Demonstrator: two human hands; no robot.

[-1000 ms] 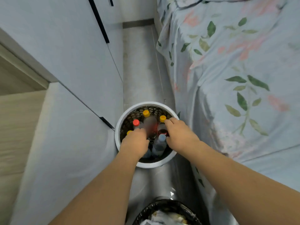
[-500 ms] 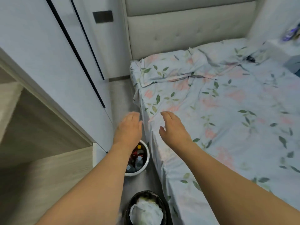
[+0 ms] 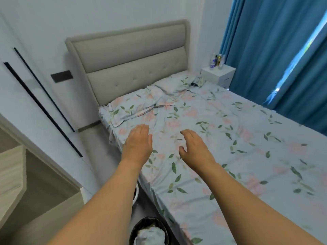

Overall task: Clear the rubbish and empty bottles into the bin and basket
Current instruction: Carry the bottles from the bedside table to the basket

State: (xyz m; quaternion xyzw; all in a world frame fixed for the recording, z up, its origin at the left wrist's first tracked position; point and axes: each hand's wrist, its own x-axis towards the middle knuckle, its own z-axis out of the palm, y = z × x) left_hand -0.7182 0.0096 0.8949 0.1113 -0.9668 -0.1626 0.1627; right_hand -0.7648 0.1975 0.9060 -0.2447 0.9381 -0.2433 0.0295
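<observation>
My left hand and right hand, fingers straight and empty, now hover over the bed; bin upright below, basket nearly hidden

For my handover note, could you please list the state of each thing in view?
Left hand: open, empty.
Right hand: open, empty.
Bin: holds white rubbish.
Basket: mostly hidden by the left arm.
Bottles: upright on the nightstand.
Curtain: partly open.

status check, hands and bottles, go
Left hand and right hand open, empty, above bed. Bin at feet. Bottles on nightstand.
</observation>
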